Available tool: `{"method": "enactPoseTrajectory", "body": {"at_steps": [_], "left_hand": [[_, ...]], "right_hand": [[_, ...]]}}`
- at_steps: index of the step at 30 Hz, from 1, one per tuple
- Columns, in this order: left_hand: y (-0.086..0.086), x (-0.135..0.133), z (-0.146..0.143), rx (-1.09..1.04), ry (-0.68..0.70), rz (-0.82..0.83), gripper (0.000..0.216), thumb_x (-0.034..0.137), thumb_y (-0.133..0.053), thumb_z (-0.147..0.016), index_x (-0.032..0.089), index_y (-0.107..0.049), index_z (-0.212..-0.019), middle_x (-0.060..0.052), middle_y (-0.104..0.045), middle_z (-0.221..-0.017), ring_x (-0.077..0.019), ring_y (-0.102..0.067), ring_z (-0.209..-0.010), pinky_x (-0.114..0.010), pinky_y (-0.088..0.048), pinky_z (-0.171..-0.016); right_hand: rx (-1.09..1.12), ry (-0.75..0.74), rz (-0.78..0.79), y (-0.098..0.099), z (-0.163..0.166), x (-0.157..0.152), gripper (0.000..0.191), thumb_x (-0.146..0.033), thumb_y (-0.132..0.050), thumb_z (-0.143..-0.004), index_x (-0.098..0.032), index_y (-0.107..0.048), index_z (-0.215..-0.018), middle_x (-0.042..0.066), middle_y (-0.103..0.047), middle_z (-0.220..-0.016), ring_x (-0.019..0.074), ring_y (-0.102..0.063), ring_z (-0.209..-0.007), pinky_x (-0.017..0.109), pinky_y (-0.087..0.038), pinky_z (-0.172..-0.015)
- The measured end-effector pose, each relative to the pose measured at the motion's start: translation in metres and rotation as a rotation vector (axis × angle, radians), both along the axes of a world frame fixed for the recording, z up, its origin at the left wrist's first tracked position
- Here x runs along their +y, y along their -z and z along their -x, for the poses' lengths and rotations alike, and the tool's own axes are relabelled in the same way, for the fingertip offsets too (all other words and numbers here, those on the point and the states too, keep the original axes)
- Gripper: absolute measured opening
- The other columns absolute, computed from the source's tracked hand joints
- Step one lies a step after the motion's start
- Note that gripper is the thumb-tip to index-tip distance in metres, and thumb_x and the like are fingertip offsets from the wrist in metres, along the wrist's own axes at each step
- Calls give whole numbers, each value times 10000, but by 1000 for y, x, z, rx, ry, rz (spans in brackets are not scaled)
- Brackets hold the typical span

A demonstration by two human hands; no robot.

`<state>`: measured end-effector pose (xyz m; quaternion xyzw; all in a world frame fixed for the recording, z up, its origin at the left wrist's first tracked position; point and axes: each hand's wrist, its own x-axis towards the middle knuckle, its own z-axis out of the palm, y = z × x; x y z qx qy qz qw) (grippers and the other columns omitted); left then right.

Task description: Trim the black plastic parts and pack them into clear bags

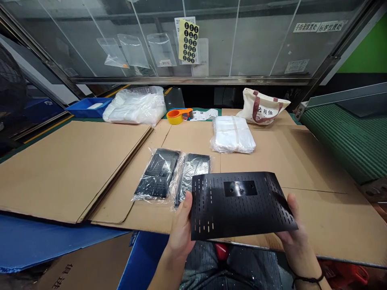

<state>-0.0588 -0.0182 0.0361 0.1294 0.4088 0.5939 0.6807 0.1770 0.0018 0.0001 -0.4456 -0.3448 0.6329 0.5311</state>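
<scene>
I hold a black perforated metal plate (238,205) flat in front of me, above the near edge of the cardboard-covered table (75,169). My left hand (180,229) grips its left edge, thumb on top. My right hand (292,229) grips its right edge, thumb on top near the corner. The plate has rows of slots and a glossy rectangle with holes in its middle. Just left of it, two similar black plates lie on the cardboard, each sealed in a clear bag (157,173) (190,173).
A stack of clear plastic bags (232,135) lies at mid-table, a bigger heap (134,105) at the back left beside a blue bin (87,106). An orange tape dispenser (179,115) and a canvas tote (262,106) stand at the back. A green conveyor (347,137) runs along the right.
</scene>
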Motion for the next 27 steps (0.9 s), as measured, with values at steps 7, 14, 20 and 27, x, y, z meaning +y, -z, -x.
{"method": "enactPoseTrajectory", "body": {"at_steps": [7, 14, 20, 27], "left_hand": [[7, 1, 5, 143, -89, -33, 525, 576, -696, -740, 199, -690, -1105, -58, -710, -1116, -272, -586, -1171, -376, -452, -1038], [24, 4, 26, 620, -144, -60, 556, 587, -646, -781, 173, -649, -1152, -84, -639, -1251, -302, -433, -1317, -407, -308, -1131], [11, -4, 14, 681, -243, -336, 621, 664, -504, -828, 273, -544, -1309, -19, -469, -1454, -272, -287, -1410, -402, -175, -1190], [2, -15, -9, 541, -226, -270, 599, 324, -625, -845, 350, -425, -1409, 46, -364, -1526, -257, -244, -1432, -386, -203, -1190]], "right_hand": [[-49, 53, -7, 12, -1, -3, 526, -705, -542, -791, -256, -750, -971, 61, -765, -800, 284, -716, -873, 397, -608, -747], [-116, -87, -130, -1, 12, 11, 571, -708, -593, -749, -199, -746, -959, 87, -761, -877, 297, -702, -929, 414, -571, -823], [-743, -74, -777, -8, 11, 15, 413, -235, -488, -928, -319, -540, -1329, 45, -642, -1268, 251, -573, -1199, 465, -455, -1025], [-1010, 223, -730, 1, 22, 12, 711, -213, -498, -885, -344, -181, -1508, 38, -225, -1577, 337, -247, -1421, 635, -270, -1112]]}}
